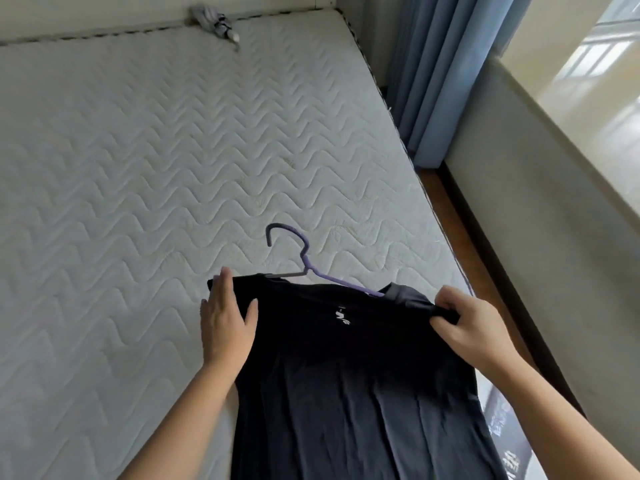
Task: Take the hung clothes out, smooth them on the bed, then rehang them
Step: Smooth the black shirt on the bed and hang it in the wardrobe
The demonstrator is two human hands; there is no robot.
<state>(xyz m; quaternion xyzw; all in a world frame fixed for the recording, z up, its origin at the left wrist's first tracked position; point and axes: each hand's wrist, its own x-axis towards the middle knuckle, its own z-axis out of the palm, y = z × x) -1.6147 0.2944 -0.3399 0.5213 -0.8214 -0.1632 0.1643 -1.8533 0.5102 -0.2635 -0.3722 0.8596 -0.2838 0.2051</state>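
Shirt (346, 358): dark, limp knit, laid on the mattress (138, 168) near its right edge, hem trailing off the near end. Purple hanger (304, 258) sits in the neck, hook pointing up the bed.

Left hand (225, 323) lies flat with straight fingers on one shoulder. Right hand (474, 323), well apart from it, pinches the fabric at the other shoulder.

Likely light, soft and quick to crease or slip off the hanger. Best taken at the shoulder seams or by the hanger's neck.

No wardrobe, basket or other container in view.

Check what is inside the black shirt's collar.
A purple hanger: its hook and upper arms show above the black shirt; the arm ends are covered by fabric.
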